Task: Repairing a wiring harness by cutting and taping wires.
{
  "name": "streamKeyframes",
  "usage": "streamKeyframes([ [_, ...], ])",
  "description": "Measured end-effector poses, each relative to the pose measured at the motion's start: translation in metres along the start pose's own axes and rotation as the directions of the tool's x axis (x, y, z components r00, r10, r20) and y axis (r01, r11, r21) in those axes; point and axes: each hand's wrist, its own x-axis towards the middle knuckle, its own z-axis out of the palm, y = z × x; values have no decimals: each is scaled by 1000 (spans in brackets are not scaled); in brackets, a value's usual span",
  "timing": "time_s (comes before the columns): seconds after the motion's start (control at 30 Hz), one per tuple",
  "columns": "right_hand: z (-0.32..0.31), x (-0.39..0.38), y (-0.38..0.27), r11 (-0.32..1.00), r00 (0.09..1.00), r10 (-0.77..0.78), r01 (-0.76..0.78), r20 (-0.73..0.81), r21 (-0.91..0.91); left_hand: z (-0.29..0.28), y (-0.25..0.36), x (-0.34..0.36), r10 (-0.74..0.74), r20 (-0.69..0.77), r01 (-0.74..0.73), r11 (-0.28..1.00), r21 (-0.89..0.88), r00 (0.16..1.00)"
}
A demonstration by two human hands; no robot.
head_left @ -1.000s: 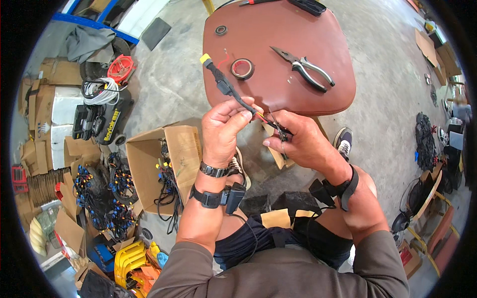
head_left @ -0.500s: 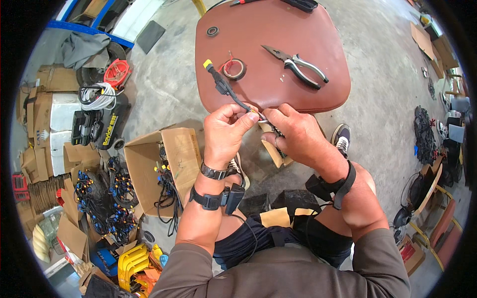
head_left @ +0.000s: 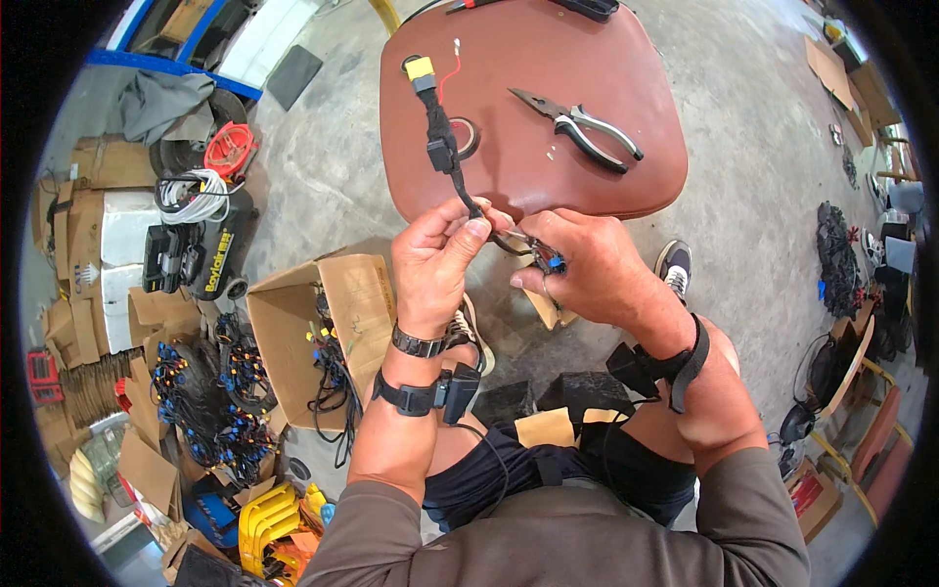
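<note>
A black taped wiring harness [head_left: 438, 127] stretches up from my hands over the seat. At its far end sits a yellow connector [head_left: 421, 70], and a thin red wire [head_left: 452, 78] with a small white tip rises beside it. My left hand [head_left: 437, 259] pinches the harness near its lower end between thumb and fingers. Curled around the same harness's near end is my right hand [head_left: 592, 264], with a blue connector [head_left: 556, 264] and dark wire ends showing at its fingers. Combination pliers [head_left: 579, 129] lie on the seat, jaws apart. A tape roll [head_left: 468, 137] is partly hidden behind the harness.
The reddish-brown padded seat [head_left: 548, 59] stands in front of me. An open cardboard box [head_left: 293, 342] with black cables is at my left, near a heap of blue-tipped harnesses [head_left: 210, 401]. A smaller carton [head_left: 543, 308] sits below my right hand. Chairs [head_left: 866, 440] stand at far right.
The harness has swung up and nearer, its yellow connector now higher over the seat. The red wire now stands upright. My right hand has turned, exposing the blue connector.
</note>
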Motion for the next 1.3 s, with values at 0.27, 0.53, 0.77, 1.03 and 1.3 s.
streamKeyframes([
  [0.27, -2, 6, -3, 999, 998, 21, -20, 57, -26, -4, 0, 0, -64, -27, 62, 995, -75, 998],
  [0.53, -2, 8, -2, 997, 994, 59, -54, 93, -58, -2, 2, 2, -145, -21, 140, 978, -156, 989],
  [0.77, 0, 8, 1, 996, 992, 91, -90, 82, -11, -2, 1, 3, -145, 6, 143, 972, -184, 989],
  [1.03, -1, 9, 0, 995, 990, 101, -101, 99, -12, 4, 2, 4, -141, -59, 127, 972, -199, 988],
  [1.3, 0, 9, 0, 996, 993, 81, -79, 87, -27, 0, 0, 4, -160, -37, 153, 979, -136, 986],
])
